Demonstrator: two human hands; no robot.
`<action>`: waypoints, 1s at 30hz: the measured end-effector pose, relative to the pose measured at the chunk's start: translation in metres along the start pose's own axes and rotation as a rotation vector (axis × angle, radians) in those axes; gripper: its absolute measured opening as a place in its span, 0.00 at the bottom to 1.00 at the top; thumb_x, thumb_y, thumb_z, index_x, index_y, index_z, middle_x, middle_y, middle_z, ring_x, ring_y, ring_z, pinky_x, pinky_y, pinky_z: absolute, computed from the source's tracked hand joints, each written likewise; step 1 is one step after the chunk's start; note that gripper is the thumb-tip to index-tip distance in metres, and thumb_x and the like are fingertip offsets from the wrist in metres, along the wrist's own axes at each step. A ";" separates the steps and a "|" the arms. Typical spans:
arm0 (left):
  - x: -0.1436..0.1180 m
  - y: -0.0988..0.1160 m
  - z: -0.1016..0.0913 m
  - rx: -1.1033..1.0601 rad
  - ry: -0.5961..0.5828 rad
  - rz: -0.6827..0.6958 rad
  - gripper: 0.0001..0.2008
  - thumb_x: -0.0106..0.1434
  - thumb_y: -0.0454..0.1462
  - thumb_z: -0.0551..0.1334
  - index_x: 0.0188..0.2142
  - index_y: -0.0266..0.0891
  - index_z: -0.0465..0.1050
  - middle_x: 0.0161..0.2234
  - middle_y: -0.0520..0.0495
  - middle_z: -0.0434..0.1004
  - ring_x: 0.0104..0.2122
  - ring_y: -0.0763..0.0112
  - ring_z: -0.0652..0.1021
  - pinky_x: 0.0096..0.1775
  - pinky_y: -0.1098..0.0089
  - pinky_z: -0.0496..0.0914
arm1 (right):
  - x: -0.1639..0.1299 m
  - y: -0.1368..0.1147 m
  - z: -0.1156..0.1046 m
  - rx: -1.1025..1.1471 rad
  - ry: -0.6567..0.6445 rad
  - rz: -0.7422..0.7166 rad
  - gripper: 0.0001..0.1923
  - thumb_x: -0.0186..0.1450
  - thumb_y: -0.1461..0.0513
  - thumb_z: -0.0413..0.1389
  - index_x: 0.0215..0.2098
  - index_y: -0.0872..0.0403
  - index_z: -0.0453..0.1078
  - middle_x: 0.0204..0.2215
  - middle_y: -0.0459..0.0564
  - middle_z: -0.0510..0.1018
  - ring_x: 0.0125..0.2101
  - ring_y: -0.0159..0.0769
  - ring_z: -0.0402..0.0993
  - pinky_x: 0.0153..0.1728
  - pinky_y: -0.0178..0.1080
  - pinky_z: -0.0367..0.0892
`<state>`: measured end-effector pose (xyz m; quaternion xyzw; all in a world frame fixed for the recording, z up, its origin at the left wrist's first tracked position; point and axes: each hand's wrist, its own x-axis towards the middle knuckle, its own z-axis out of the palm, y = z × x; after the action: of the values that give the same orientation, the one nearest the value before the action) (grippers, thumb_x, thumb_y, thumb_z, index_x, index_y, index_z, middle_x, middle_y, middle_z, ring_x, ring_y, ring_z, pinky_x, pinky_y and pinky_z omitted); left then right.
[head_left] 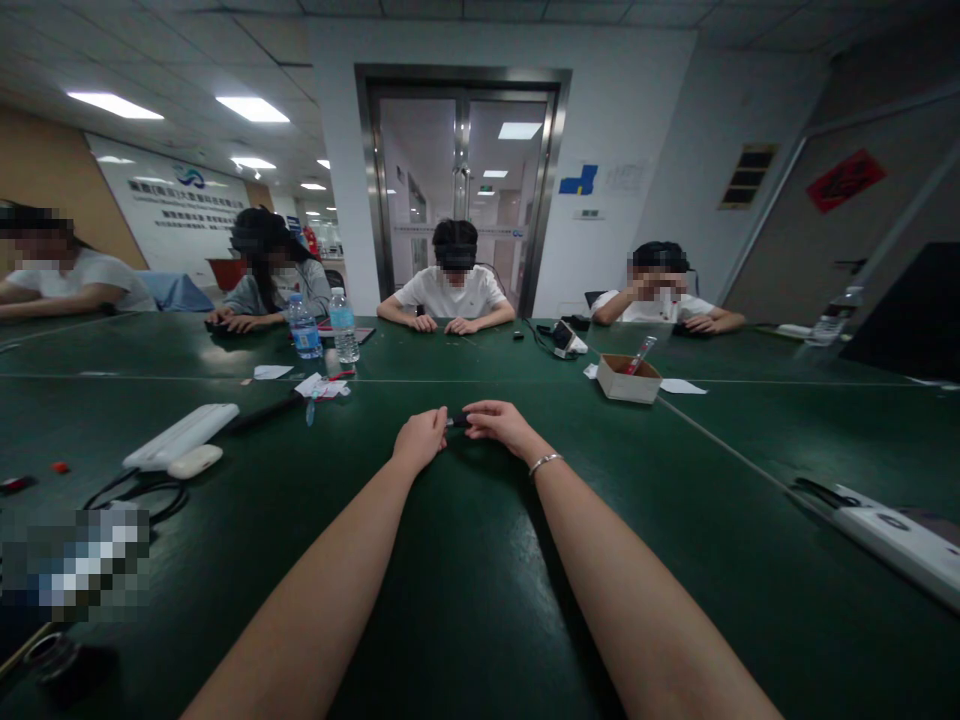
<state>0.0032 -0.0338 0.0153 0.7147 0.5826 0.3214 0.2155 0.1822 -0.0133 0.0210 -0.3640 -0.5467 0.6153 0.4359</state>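
A small dark object point(457, 421), too small to identify, lies level just above the green table point(465, 600), held between both hands at mid-table, mostly hidden by fingers.

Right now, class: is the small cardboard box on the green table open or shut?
Open. The small cardboard box has no lid on top, and a red-tipped pen-like stick pokes out past its rim.

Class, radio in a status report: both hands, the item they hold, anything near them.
Left hand and right hand both pinching small dark object, too small to identify. Held just above green table. Nothing between hands; cardboard box farther off.
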 end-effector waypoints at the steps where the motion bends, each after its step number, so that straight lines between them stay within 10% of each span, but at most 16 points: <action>1: 0.000 0.000 0.000 0.009 0.006 0.008 0.26 0.63 0.53 0.40 0.26 0.40 0.66 0.21 0.51 0.73 0.20 0.71 0.73 0.26 0.71 0.61 | 0.000 0.000 -0.001 0.004 0.011 0.007 0.10 0.56 0.70 0.59 0.37 0.62 0.71 0.24 0.51 0.77 0.23 0.30 0.75 0.25 0.27 0.74; 30: 0.000 -0.002 -0.003 0.012 -0.051 0.017 0.27 0.62 0.53 0.40 0.24 0.39 0.67 0.19 0.50 0.73 0.20 0.70 0.72 0.26 0.71 0.61 | -0.002 0.003 -0.002 0.086 -0.072 0.004 0.13 0.53 0.73 0.61 0.37 0.60 0.72 0.33 0.50 0.76 0.30 0.31 0.76 0.35 0.31 0.74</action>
<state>-0.0008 -0.0336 0.0161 0.7287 0.5729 0.3015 0.2234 0.1843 -0.0146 0.0177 -0.3235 -0.5347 0.6516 0.4299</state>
